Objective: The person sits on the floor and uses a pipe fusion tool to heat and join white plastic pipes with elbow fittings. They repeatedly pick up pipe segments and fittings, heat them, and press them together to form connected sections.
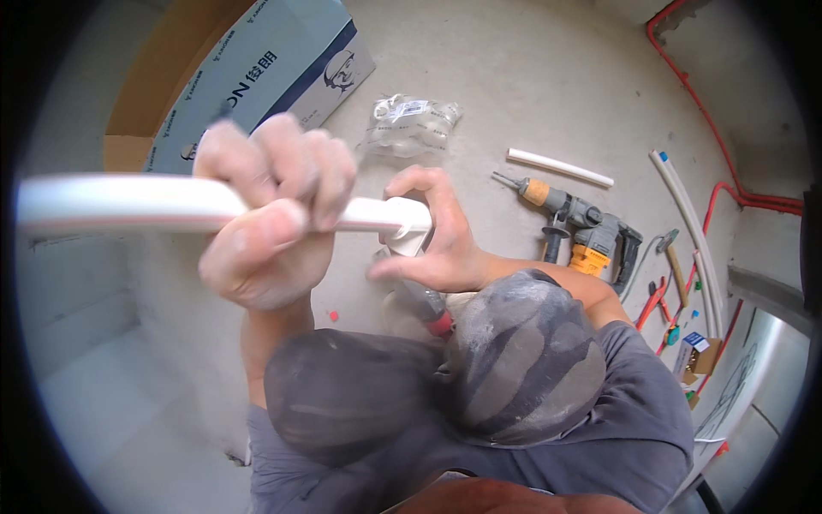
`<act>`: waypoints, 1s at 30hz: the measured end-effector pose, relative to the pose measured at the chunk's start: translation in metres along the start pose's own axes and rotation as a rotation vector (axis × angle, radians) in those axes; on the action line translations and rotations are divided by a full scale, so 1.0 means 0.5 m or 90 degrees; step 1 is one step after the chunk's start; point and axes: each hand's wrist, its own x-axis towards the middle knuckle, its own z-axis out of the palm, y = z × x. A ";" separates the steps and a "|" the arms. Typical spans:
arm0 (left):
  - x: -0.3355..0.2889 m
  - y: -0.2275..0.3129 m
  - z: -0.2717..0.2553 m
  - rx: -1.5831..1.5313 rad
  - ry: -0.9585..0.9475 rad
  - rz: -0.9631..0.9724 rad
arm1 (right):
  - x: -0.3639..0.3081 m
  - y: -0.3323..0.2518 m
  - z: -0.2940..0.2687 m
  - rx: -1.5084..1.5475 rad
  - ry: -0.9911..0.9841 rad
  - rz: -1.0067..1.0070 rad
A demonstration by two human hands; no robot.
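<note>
Over grey flr (505, 94), wht pipe (145, 200) shows faint reddish stripe (154, 224).

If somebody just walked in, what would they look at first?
Probably the long white pipe, gripped in the left hand and reaching to the picture's left side, while the right hand cups the white fitting at its other end. Next might come the grey-and-orange drill on the floor at right, then the big blue box at upper left.
</note>
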 end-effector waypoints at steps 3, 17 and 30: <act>-0.022 0.027 -0.006 -0.036 -0.018 -0.007 | 0.016 -0.018 -0.010 0.088 -0.125 0.106; -0.006 -0.016 -0.044 -0.132 -0.355 0.018 | -0.009 0.018 -0.011 -0.037 -0.119 -0.010; -0.023 -0.021 -0.072 -0.174 -0.006 -0.032 | 0.028 0.037 0.017 -0.293 -0.020 -0.186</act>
